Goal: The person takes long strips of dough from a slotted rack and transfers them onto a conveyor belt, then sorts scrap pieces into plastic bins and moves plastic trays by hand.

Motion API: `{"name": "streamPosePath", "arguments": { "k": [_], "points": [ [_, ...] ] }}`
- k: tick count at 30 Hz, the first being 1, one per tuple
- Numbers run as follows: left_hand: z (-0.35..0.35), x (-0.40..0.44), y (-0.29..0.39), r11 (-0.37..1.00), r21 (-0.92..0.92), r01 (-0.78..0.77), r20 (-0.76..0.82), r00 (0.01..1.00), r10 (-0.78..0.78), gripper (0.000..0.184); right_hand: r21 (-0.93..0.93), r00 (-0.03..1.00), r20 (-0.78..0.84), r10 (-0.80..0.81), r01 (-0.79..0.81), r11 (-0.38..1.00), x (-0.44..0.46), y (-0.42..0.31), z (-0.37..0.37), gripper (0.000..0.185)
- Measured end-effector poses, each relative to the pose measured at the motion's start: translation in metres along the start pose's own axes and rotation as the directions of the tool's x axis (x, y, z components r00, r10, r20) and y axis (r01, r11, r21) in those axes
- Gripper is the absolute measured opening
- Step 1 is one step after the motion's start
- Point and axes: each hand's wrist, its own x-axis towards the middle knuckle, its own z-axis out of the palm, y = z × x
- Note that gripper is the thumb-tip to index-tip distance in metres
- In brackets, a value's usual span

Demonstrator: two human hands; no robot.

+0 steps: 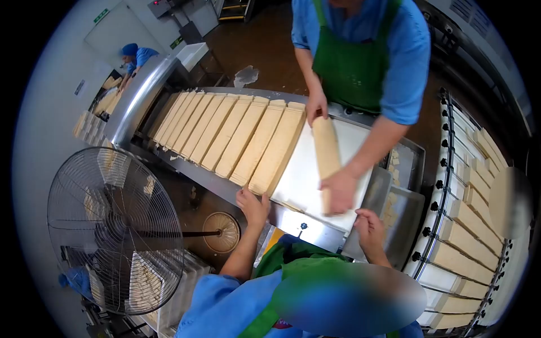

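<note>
A row of long pale dough-like slabs (225, 132) lies side by side on the conveyor. At the near end of the last slabs is my left hand (255, 207), its thumb and index finger apart and the fingertips at the slab edge. My right hand (370, 230) is at the near right corner of the white surface (293, 180), fingers curled together; whatever they may hold is too small to tell. Between my hands and the co-worker's apron, a single slab (326, 143) lies lengthwise on the white surface, with the co-worker's two hands at its ends.
Across the conveyor stands a co-worker in a green apron (352, 73). Metal trays (407, 211) with small pieces are at the right, beside a rack (437, 225) of slabs. A large caged fan (115, 231) stands at the left. Another person (143, 56) is at the back left.
</note>
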Motion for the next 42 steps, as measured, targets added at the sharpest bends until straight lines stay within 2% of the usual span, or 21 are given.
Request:
{"name": "streamPosePath", "arguments": {
  "k": [2, 5, 8, 10, 14, 16, 20, 22, 23, 25, 26, 27, 29, 31, 33, 35, 36, 38, 40, 41, 42],
  "points": [
    [0.006, 0.014, -0.019, 0.989, -0.008, 0.148, 0.275, 0.951, -0.141, 0.075, 0.007, 0.998, 0.058, -0.017, 0.017, 1.000, 0.021, -0.004, 0.033, 0.017],
    [0.026, 0.024, -0.029, 0.978, -0.131, 0.160, 0.350, 0.931, -0.105, 0.083, 0.017, 0.984, 0.175, 0.033, -0.037, 0.999, 0.058, -0.006, 0.079, 0.016],
    [0.022, 0.028, 0.000, 0.976, -0.125, 0.177, 0.349, 0.929, -0.124, 0.080, -0.087, 0.968, 0.252, -0.003, 0.026, 0.996, 0.097, 0.010, 0.122, 0.015],
    [0.023, 0.034, 0.006, 0.972, -0.138, 0.190, 0.370, 0.920, -0.127, 0.080, -0.322, 0.946, 0.298, -0.127, 0.225, 0.920, 0.127, 0.021, 0.147, 0.018],
    [0.019, 0.043, 0.004, 0.980, -0.142, 0.138, 0.462, 0.885, -0.058, 0.084, -0.534, 0.934, 0.286, -0.215, 0.342, 0.773, 0.186, 0.053, 0.193, 0.031],
    [0.012, 0.047, 0.007, 0.992, -0.095, 0.083, 0.514, 0.858, -0.023, 0.089, -0.757, 0.976, 0.205, -0.066, 0.201, 0.622, 0.215, 0.060, 0.218, 0.051],
    [0.013, 0.053, 0.002, 0.998, -0.052, 0.036, 0.609, 0.793, 0.003, 0.093, -0.846, 0.986, 0.163, 0.021, 0.129, 0.518, 0.275, 0.062, 0.249, 0.063],
    [0.018, 0.047, -0.003, 0.979, 0.002, -0.205, 0.457, 0.871, 0.182, 0.095, -0.883, 0.993, 0.119, 0.006, 0.103, 0.458, 0.300, 0.066, 0.258, 0.068],
    [0.021, 0.048, -0.005, 0.976, -0.004, -0.216, 0.458, 0.867, 0.194, 0.095, -0.884, 0.994, 0.106, 0.005, 0.092, 0.458, 0.309, 0.062, 0.262, 0.068],
    [0.026, 0.050, -0.008, 0.990, -0.029, -0.136, 0.589, 0.798, 0.127, 0.101, -0.926, 0.968, 0.120, 0.220, 0.029, 0.377, 0.321, 0.049, 0.267, 0.070],
    [0.026, 0.052, -0.006, 0.991, -0.058, -0.124, 0.590, 0.796, 0.134, 0.103, -0.906, 0.962, 0.127, 0.242, 0.013, 0.423, 0.324, 0.047, 0.267, 0.071],
    [0.026, 0.053, -0.003, 0.988, -0.068, -0.137, 0.598, 0.787, 0.150, 0.103, -0.909, 0.963, 0.107, 0.247, -0.006, 0.418, 0.326, 0.047, 0.267, 0.071],
    [0.023, 0.054, 0.004, 0.997, 0.020, -0.079, 0.663, 0.747, 0.046, 0.100, -0.906, 0.940, 0.057, 0.336, -0.093, 0.414, 0.323, 0.042, 0.261, 0.067],
    [0.027, 0.051, 0.002, 0.995, 0.005, -0.095, 0.685, 0.725, 0.066, 0.098, -0.901, 0.937, -0.019, 0.348, -0.167, 0.401, 0.316, 0.038, 0.239, 0.065],
    [0.022, 0.056, 0.006, 0.989, -0.099, -0.112, 0.687, 0.711, 0.149, 0.096, -0.862, 0.889, -0.202, 0.410, -0.360, 0.357, 0.305, 0.036, 0.206, 0.070],
    [0.023, 0.058, 0.012, 0.981, -0.143, -0.129, 0.738, 0.647, 0.192, 0.094, -0.772, 0.802, -0.306, 0.512, -0.524, 0.359, 0.290, 0.032, 0.161, 0.074],
    [0.025, 0.060, 0.015, 0.953, -0.254, -0.167, 0.730, 0.613, 0.302, 0.090, -0.711, 0.754, -0.365, 0.547, -0.604, 0.359, 0.281, 0.032, 0.139, 0.077],
    [0.019, 0.059, 0.045, 0.933, -0.247, -0.260, 0.776, 0.524, 0.352, 0.087, -0.720, 0.745, -0.447, 0.495, -0.628, 0.294, 0.259, 0.056, 0.106, 0.088],
    [0.030, 0.050, 0.063, 0.919, -0.213, -0.332, 0.790, 0.495, 0.362, 0.088, -0.718, 0.767, -0.451, 0.455, -0.615, 0.325, 0.235, 0.042, 0.079, 0.087],
    [0.036, 0.046, 0.071, 0.926, -0.178, -0.332, 0.796, 0.505, 0.334, 0.089, -0.582, 0.722, -0.494, 0.484, -0.688, 0.433, 0.225, 0.038, 0.065, 0.087],
    [0.038, 0.039, 0.082, 0.909, -0.170, -0.380, 0.737, 0.563, 0.373, 0.085, -0.475, 0.688, -0.585, 0.430, -0.720, 0.506, 0.210, 0.047, 0.053, 0.085]
  ]
}}
